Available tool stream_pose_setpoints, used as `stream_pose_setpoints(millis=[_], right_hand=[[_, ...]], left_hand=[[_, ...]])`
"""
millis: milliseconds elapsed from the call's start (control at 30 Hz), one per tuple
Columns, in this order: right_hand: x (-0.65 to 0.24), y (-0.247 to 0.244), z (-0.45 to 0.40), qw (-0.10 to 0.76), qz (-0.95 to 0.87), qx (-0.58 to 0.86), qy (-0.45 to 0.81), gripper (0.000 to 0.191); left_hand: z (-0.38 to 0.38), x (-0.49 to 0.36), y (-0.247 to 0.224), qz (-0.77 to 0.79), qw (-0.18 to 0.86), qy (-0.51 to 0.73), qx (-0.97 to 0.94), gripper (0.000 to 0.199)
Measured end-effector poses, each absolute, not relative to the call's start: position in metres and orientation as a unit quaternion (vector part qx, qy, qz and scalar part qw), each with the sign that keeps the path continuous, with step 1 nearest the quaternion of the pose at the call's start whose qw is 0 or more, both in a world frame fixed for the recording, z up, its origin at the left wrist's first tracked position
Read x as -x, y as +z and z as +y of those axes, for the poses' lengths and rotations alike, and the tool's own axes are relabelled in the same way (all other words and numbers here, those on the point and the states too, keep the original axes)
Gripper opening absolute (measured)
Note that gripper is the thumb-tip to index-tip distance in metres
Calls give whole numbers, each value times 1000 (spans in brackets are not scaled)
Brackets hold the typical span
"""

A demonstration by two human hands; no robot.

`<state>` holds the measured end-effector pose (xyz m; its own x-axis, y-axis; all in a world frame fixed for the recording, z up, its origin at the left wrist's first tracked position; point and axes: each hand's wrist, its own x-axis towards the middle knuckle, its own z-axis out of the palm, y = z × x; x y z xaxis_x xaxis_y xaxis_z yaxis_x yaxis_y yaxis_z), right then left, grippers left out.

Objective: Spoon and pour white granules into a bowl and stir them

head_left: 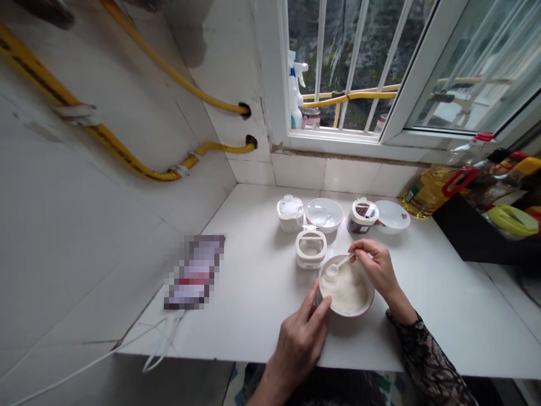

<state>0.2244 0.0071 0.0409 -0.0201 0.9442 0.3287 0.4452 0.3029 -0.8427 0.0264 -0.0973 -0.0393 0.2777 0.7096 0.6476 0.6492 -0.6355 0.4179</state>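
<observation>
My right hand (379, 269) pinches the handle of a small white spoon (332, 272). The spoon's bowl end rests at the upper left of a pale powder (349, 294), which looks like flour, inside a pink-rimmed bowl (351, 314). My left hand (301, 338) grips that bowl's left side, with fingers at the rim. Just beyond stands a small lidded jar (311, 260) with pale contents. Behind it are a jar of white grains (289, 223) and a white bowl (336, 225) with a clear lid or spoon over it, hard to make out.
A jar of dark reddish bits (362, 224) stands beside another white bowl (393, 225). An oil bottle (426, 192) and a black rack (456, 228) of condiments occupy the right. A blurred-out phone-like object (196, 270) with a white cable (91, 361) lies left.
</observation>
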Motion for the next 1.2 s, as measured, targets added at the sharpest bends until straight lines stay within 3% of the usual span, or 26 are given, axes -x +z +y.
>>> stream_pose_setpoints(millis=[167,700,833,933,1033,1133,1200], right_hand=[[-227,45,11,502,-527,537,426,11],[-224,42,19,545,-464,530,454,11],[-211,47,15,573,-506,512,392,13],[-204,49,9,568,-601,499,258,13],[-200,49,6,499,-747,426,108,18],[-200,49,6,413,-840,350,38,29],[-203,51,6,424,-835,350,30,29]], left_hand=[[-97,-26,-39,424,38,422,-801,41],[-97,-27,-38,424,38,426,-798,42],[-97,-27,-39,423,49,422,-800,46],[-97,-27,-39,421,46,428,-798,47],[-96,-27,-39,421,38,428,-799,44],[-96,-27,-39,424,35,427,-798,43],[-96,-27,-39,424,36,426,-799,42]])
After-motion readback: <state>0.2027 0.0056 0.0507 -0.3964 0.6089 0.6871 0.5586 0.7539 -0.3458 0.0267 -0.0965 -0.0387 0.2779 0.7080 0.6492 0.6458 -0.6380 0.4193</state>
